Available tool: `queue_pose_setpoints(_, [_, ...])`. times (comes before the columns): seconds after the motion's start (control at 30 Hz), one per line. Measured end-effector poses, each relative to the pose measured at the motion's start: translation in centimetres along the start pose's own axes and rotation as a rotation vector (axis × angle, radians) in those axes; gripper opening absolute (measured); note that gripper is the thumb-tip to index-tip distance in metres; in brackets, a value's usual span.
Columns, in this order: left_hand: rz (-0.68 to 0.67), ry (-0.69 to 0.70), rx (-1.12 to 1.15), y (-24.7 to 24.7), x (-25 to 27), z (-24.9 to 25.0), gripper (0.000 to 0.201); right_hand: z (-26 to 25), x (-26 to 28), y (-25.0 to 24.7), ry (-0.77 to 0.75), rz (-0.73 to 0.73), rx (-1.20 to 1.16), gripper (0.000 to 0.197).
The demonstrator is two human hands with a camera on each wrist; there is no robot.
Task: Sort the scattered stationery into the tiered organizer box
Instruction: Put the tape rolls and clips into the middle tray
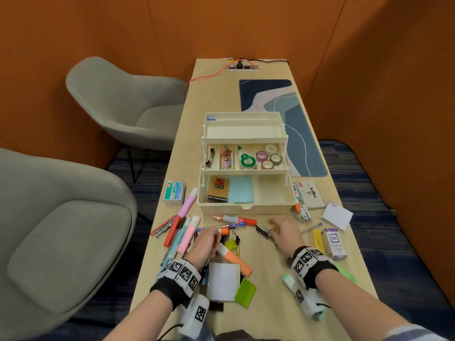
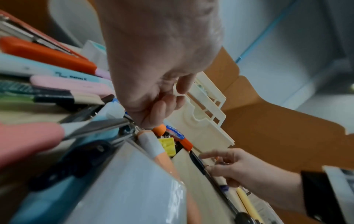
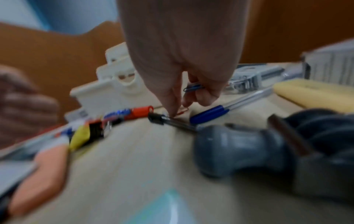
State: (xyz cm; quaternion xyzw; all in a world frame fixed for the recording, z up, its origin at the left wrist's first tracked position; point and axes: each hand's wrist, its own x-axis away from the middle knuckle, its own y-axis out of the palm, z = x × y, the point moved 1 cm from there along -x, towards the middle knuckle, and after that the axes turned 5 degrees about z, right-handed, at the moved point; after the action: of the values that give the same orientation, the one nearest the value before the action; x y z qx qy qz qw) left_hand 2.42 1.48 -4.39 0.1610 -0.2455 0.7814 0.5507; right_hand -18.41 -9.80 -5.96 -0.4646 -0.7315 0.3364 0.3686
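I see the long wooden table [image 1: 270, 291] with the cream plastic organizer box [image 1: 246, 205] sitting in the middle of it, its trays stepped open like stairs. I think the job is partly done. The middle tray already has black clips, bright paper clips [image 1: 226, 157], a green tape roller and four round tape rolls [image 1: 268, 157]. The bottom bin has a brown envelope pack [image 1: 218, 190] and a flat blue lined pad. The top tray looks bare.

Lots is left, I think. Fat smooth highlighters [image 1: 187, 232] lie in a bunch on the left, near a small staples box. A glue tube with an orange cap [image 1: 235, 219] lies just in front of the box. Thin pens, white paper squares and an ink box are still out.

My left hand [image 1: 204, 244] is curled over the pile of clips and pens; I cannot tell if it holds anything. My right hand [image 3: 184, 72] has a blue paper clip [image 3: 193, 88] tucked in its curled fingers, and its fingertips [image 3: 172, 109] pinch at a thin orange wire clip [image 3: 182, 111] on the table.
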Motion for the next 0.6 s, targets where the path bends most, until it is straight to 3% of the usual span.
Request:
queue_pose_setpoints(0.13, [0.047,0.121,-0.245,0.4,0.0,0.5,0.032,0.2,0.4,0.0,-0.152,-0.037,0.131,0.037])
queue_pose_setpoints(0.37, [-0.048,0.49,-0.918,2.7,0.6,-0.1,0.012,-0.1,0.0,0.5,-0.236,-0.076,0.208,0.039])
queue_pose_setpoints(0.47, [-0.027,0.567,-0.968,3.4,0.8,0.0,0.012,-0.1,-0.3,0.7,-0.251,-0.076,0.259,0.031])
queue_pose_setpoints(0.6, [0.012,0.555,-0.906,3.0,0.9,0.0,0.011,0.1,-0.2,0.7,-0.239,-0.026,0.235,0.028])
